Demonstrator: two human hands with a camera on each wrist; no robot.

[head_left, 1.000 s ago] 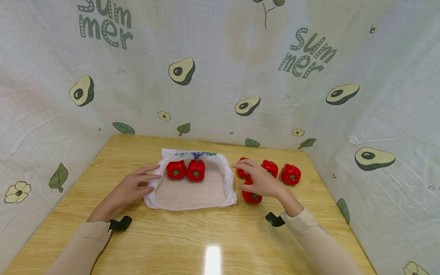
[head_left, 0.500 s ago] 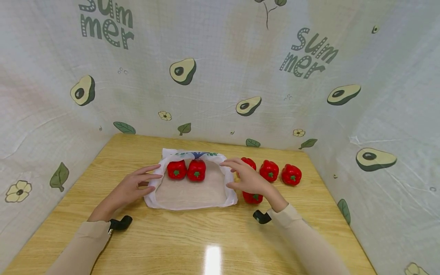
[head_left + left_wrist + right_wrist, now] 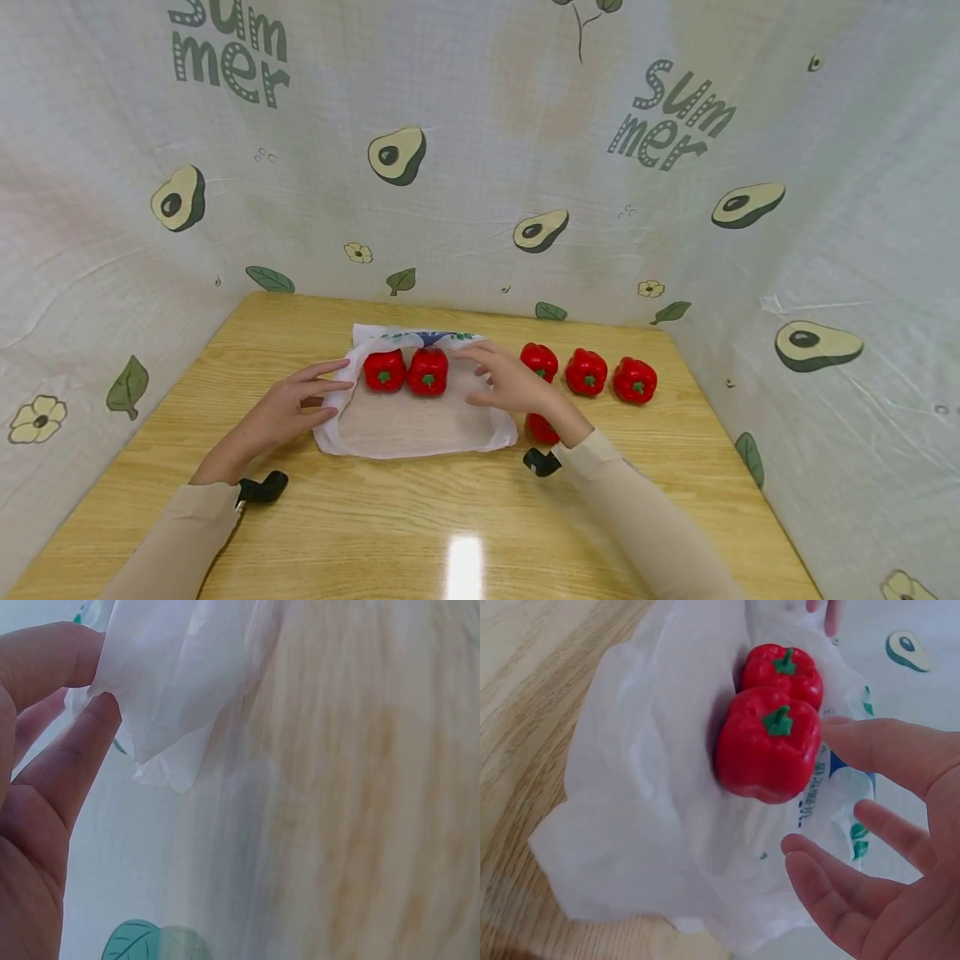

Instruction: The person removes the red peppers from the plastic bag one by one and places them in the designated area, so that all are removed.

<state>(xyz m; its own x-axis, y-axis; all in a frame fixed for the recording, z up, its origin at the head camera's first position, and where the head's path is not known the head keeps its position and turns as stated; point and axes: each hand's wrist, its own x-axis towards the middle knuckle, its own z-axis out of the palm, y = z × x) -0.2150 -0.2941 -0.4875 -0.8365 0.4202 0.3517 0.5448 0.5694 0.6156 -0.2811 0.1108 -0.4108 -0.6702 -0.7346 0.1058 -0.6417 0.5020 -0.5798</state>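
Note:
A white plastic bag [image 3: 420,425] lies with its mouth spread wide, showing printed blue and green marks at its back edge. Inside sit two red bell peppers with green stems, a left one [image 3: 385,371] and a right one [image 3: 428,372]. My left hand [image 3: 288,406] holds the bag's left rim; in the left wrist view, white film [image 3: 165,682] runs in between thumb and finger. My right hand [image 3: 517,383] hovers over the bag's right side, fingers loosely spread and holding nothing. In the right wrist view a fingertip appears beside the nearer pepper [image 3: 769,746]; whether it touches is unclear.
Several more red bell peppers stand right of the bag, among them a middle one [image 3: 586,372], a rightmost one [image 3: 635,381] and one partly behind the right wrist [image 3: 542,427]. A printed cloth [image 3: 465,275] walls the wooden table [image 3: 375,525] at back and sides.
My right hand has moved left, from above the loose peppers to over the bag, uncovering the peppers behind it. The left hand, bag and peppers stay in place.

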